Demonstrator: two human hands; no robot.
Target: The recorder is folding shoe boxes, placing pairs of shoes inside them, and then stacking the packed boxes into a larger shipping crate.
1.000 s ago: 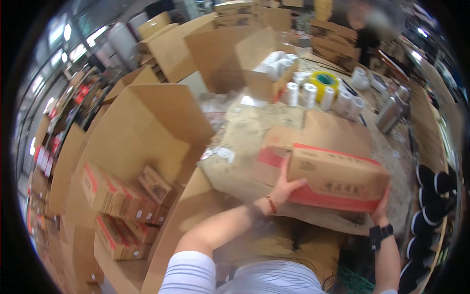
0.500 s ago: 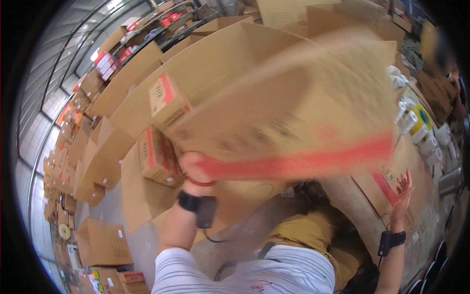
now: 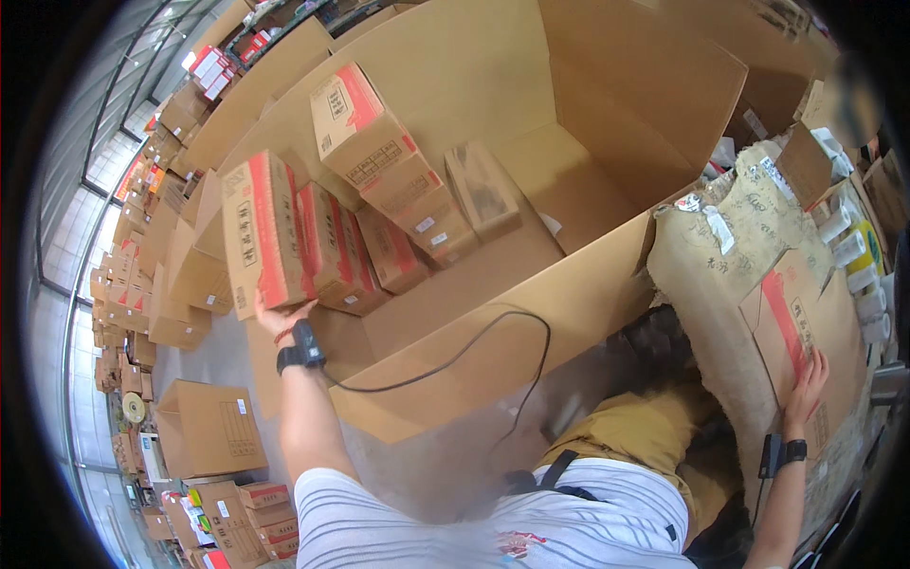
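Observation:
At the left, my left hand (image 3: 282, 321) grips the near end of a brown carton (image 3: 261, 232) with a red band. The carton is tilted over the left part of a large open cardboard box (image 3: 578, 275), against other cartons. Inside that box stand a stack of cartons (image 3: 365, 128), a red-banded carton (image 3: 336, 251) and a plain brown carton (image 3: 482, 190). On the right, my right hand (image 3: 810, 384) lies with outstretched fingers on a flat carton (image 3: 782, 332) with a red stripe, which rests on a cloth-covered bench (image 3: 682, 251).
Rolls of tape (image 3: 863, 251) stand along the bench's far right side. A black cable (image 3: 455, 365) runs from my left wrist across the large box's near wall. An open box (image 3: 213, 431) and small stacked cartons (image 3: 270, 517) sit on the floor at lower left.
The carton in my left hand has swung left and down, away from the view's middle, uncovering the large box. My right hand has come down from the air onto the flat carton.

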